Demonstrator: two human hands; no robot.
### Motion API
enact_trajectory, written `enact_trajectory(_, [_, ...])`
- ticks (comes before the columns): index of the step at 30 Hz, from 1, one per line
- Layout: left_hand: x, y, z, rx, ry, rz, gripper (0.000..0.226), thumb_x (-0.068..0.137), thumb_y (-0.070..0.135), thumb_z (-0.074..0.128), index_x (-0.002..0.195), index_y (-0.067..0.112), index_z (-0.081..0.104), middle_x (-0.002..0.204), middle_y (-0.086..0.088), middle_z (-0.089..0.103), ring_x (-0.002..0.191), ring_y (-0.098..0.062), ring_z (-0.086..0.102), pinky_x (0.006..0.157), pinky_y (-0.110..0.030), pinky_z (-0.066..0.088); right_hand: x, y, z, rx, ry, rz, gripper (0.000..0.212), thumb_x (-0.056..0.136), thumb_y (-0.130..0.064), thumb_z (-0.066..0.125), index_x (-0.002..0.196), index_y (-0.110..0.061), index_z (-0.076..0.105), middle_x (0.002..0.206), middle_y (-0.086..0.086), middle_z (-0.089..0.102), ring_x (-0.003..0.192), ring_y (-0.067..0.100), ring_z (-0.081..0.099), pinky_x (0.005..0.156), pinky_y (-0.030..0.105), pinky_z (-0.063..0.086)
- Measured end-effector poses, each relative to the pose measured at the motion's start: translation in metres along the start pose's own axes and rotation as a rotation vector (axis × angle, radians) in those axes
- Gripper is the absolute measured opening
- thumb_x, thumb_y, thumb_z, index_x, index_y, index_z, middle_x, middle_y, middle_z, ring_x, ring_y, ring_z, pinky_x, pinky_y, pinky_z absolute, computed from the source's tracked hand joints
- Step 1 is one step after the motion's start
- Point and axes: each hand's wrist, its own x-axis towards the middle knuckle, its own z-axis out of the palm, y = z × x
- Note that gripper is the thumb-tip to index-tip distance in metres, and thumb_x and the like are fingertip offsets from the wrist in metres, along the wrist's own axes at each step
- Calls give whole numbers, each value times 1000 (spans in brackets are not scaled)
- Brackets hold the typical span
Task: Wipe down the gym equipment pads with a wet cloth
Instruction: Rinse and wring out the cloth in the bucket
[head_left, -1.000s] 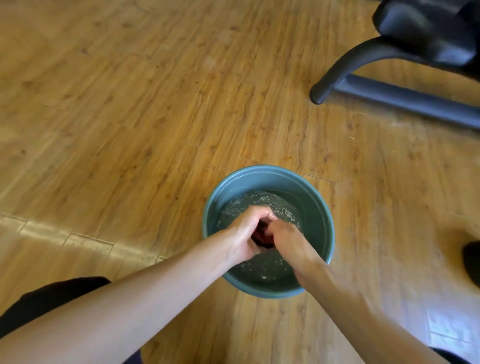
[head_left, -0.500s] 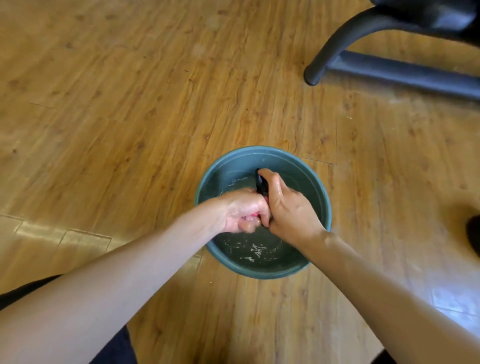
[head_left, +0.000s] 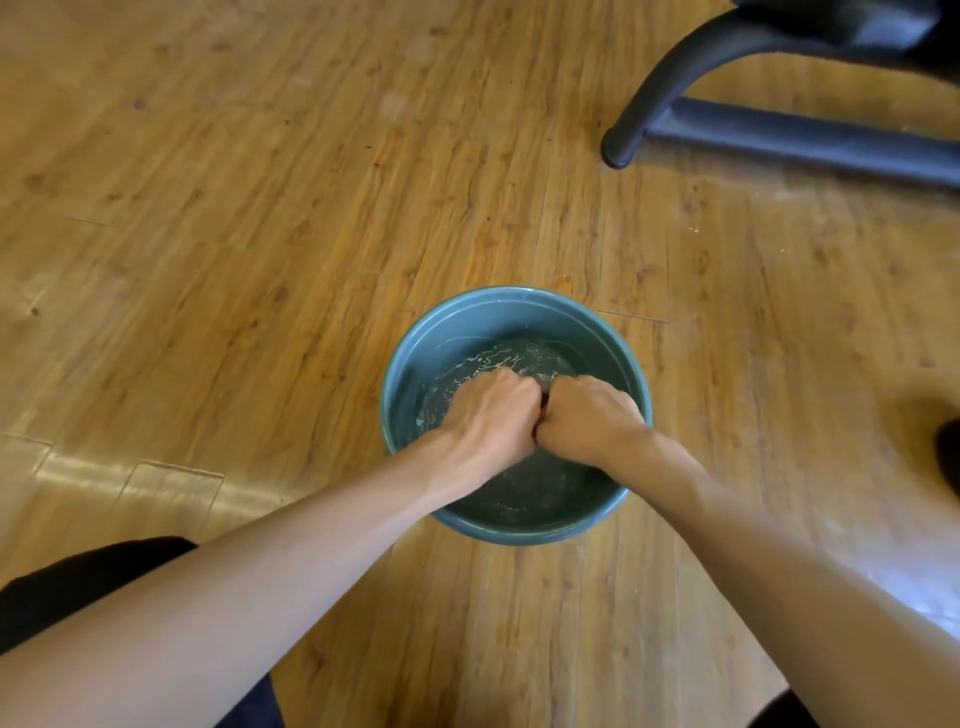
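Both fists have sunk back toward the water and now press side by side.
The left hand (head_left: 488, 421) and right hand (head_left: 589, 421) each close their grip on the cloth (head_left: 544, 401), which shows only as a dark sliver between them, inside the teal basin (head_left: 447, 332) on the wooden floor (head_left: 260, 208).

Hands (head_left: 491, 418) around cloth (head_left: 543, 401) in teal basin (head_left: 511, 304)

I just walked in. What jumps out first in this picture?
Two fists pressed together at the centre: the left hand and right hand grip a mostly hidden cloth over a teal basin of rippling water on the wood floor. At the top right stands a black equipment frame.
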Motion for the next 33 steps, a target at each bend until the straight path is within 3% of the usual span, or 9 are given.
enact_trajectory(3, [5, -8, 3, -186, -41, -50, 13, 81, 6, 63, 91, 11, 57, 67, 0, 56, 62, -27, 58, 52, -34, 39, -4, 15, 2, 99, 72, -86, 7, 89, -21, 59, 96, -21, 58, 94, 1, 63, 91, 28, 64, 71, 38, 53])
enact_trajectory(6, [14, -17, -7, -570, -354, -286, 16, 84, 16, 65, 74, 14, 52, 56, 3, 47, 47, -17, 46, 46, -25, 27, -13, 22, 15, -8, 402, -317, 83, 79, -14, 70, 153, -19, 35, 141, 8, 48, 120, 32, 52, 88, 42, 53])
enact_trajectory(8, [13, -18, -19, -794, -578, -363, 24, 88, 10, 62, 72, 19, 47, 56, 3, 36, 44, -12, 28, 45, -24, 20, -15, 20, 25, -69, 542, -495, 93, 68, -7, 73, 154, -12, 37, 150, 13, 42, 122, 36, 49, 98, 45, 51])
enact_trajectory(11, [12, -16, -30, -815, -724, -300, 41, 87, -1, 57, 58, 21, 38, 51, 3, 28, 43, -10, 19, 45, -23, 14, -8, 18, 37, -86, 571, -548, 74, 62, -1, 77, 133, -2, 55, 120, 14, 59, 98, 33, 58, 80, 43, 57])
enact_trajectory(17, [6, -3, -20, -68, -184, -107, 28, 80, 15, 70, 61, 17, 49, 59, 3, 52, 55, -19, 52, 49, -29, 33, -12, -3, 8, -186, 301, -159, 14, 86, -19, 66, 99, -14, 67, 85, 6, 59, 83, 33, 64, 67, 34, 42])
enact_trajectory(23, [-7, -8, -11, 212, 10, 113, 14, 83, 31, 75, 80, 18, 73, 72, -3, 62, 74, -26, 64, 61, -33, 40, 8, 1, 12, 460, -213, -65, 20, 78, -5, 68, 62, -12, 58, 53, 0, 54, 51, 16, 52, 47, 24, 39])
enact_trajectory(26, [0, -18, -13, -17, -116, -115, 9, 79, 10, 69, 74, 11, 61, 62, 0, 51, 65, -26, 59, 56, -31, 39, 10, 7, 19, 347, 110, -237, 18, 77, -9, 70, 89, -17, 60, 83, 0, 64, 82, 23, 63, 66, 32, 48])
enact_trajectory(30, [10, -53, -25, -791, -567, -464, 25, 78, -6, 59, 68, 13, 48, 48, 4, 33, 39, -11, 29, 42, -23, 20, 8, 23, 23, -92, 534, -602, 96, 65, -2, 72, 153, -18, 35, 136, 7, 52, 108, 30, 53, 86, 43, 50])
enact_trajectory(33, [6, -56, -32, -1088, -902, -446, 50, 86, -10, 50, 52, 21, 33, 47, 4, 25, 36, -7, 19, 41, -18, 12, 7, 21, 25, -260, 639, -691, 105, 70, -3, 78, 159, -16, 25, 159, 18, 34, 111, 35, 55, 88, 48, 54])
